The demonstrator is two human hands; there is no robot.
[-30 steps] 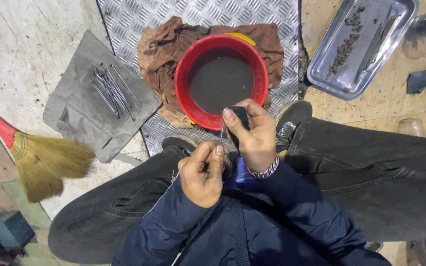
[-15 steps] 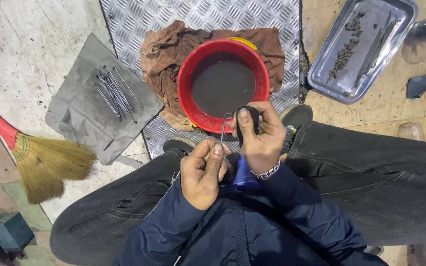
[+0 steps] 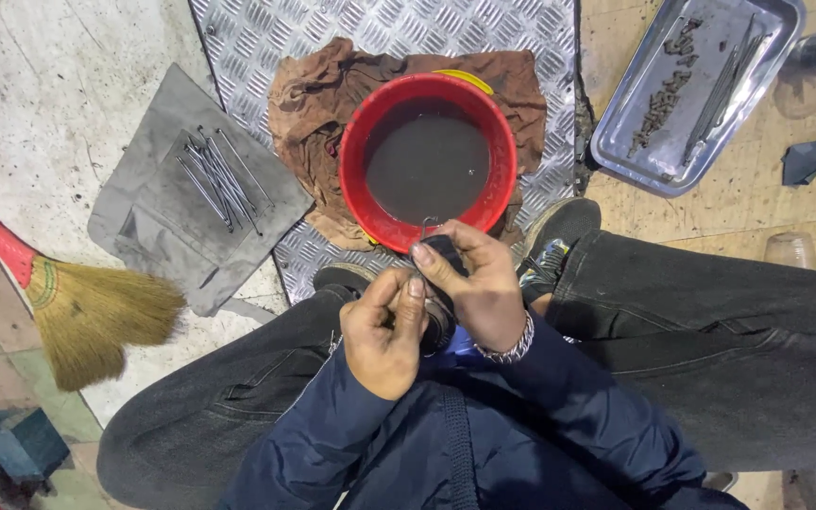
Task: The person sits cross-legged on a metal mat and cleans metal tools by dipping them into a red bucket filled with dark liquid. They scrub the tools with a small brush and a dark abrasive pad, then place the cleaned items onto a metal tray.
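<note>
A: Listing hands — what is each one gripping?
B: The right hand (image 3: 479, 283) is pinching a small dark pad (image 3: 446, 257) around a thin bent metal wire (image 3: 424, 227), just over the near rim of the round red plastic basin of dark liquid (image 3: 361, 189). The left hand (image 3: 382, 331) is closing its fingers on the wire's lower end.

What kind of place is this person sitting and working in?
Probably a small repair workshop floor. A red basin of dark liquid sits on an oily brown rag over metal tread plate, with thin metal rods on a grey sheet and a steel tray of small parts.
</note>
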